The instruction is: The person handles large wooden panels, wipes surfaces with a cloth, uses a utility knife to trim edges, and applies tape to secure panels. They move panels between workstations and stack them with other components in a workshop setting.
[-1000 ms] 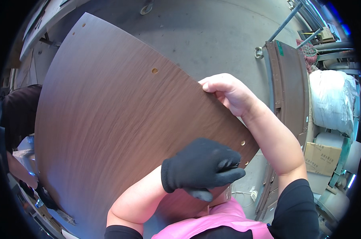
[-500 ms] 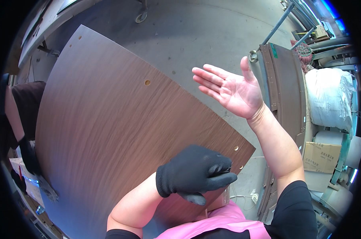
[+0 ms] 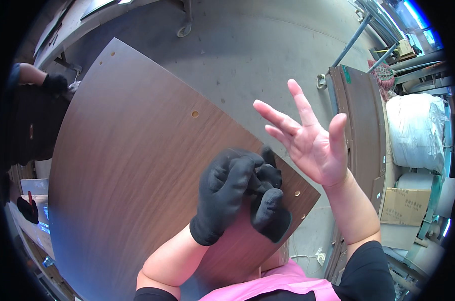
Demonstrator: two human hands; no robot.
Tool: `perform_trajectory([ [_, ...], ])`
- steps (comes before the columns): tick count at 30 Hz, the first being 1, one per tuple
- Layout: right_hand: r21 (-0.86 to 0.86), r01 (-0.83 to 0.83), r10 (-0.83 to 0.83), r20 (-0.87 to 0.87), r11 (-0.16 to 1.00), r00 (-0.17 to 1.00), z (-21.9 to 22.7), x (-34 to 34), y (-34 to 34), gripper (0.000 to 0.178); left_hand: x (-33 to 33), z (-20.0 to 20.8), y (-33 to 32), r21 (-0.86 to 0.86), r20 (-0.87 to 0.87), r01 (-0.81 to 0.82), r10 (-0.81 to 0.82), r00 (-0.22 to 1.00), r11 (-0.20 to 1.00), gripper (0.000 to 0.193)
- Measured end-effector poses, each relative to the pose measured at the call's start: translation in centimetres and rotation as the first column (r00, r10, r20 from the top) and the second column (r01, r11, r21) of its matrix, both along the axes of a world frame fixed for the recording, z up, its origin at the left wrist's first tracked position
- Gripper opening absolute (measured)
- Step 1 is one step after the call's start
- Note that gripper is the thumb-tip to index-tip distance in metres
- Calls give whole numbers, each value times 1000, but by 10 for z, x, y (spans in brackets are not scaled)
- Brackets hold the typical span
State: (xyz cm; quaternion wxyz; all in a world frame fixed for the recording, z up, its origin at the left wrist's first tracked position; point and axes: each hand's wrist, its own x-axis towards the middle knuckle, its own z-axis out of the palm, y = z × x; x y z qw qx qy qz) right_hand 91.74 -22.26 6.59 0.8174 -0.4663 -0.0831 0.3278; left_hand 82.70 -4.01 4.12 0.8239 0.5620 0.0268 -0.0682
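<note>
My left hand (image 3: pixel 220 193) wears a black work glove and is closed on a second, empty black glove (image 3: pixel 273 213), whose cuff hangs toward the lower right. Both are above a large brown wood-grain board (image 3: pixel 132 135) with small round holes near its corners and along its far right edge. Bare and palm up, my right hand (image 3: pixel 315 148) is held in the air to the right of the board's edge. Its fingers are spread and hold nothing.
At the left, a co-worker's gloved hand (image 3: pixel 55 84) is by the board's edge. Stacked brown panels (image 3: pixel 363 125), a cardboard box (image 3: pixel 405 205) and a white wrapped roll (image 3: pixel 415 125) stand on the right. A caster wheel (image 3: pixel 184 31) rests on the grey floor beyond.
My left hand has turned upward, bringing the empty glove into plain view. My right hand has lowered slightly and spread its fingers. The co-worker's hand has shifted farther along the board's left side.
</note>
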Motion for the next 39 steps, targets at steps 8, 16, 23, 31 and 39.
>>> perform_trajectory([
  [8, 185, 276, -222, -266, 943, 938, -9, 8, 9, 84, -2, 7, -9, 9, -75, 82, -82, 994, 997, 15],
  [16, -109, 399, -413, -216, 911, 885, -12, 13, 14, 57, -2, 6, -6, 140, -97, 222, -209, 973, 965, 15],
  [23, -68, 365, -372, -147, 928, 917, 0, 5, 24, 64, -3, 7, -7, 174, -71, 234, -225, 972, 956, 14],
  [31, -47, 271, -274, -62, 961, 960, -4, 9, 13, 71, -1, 6, -11, 263, -35, 217, -215, 976, 940, 13],
  [39, 135, 282, -227, -325, 950, 918, -7, 9, 11, 71, 0, 9, -9, 271, -42, 236, -234, 971, 933, 12],
])
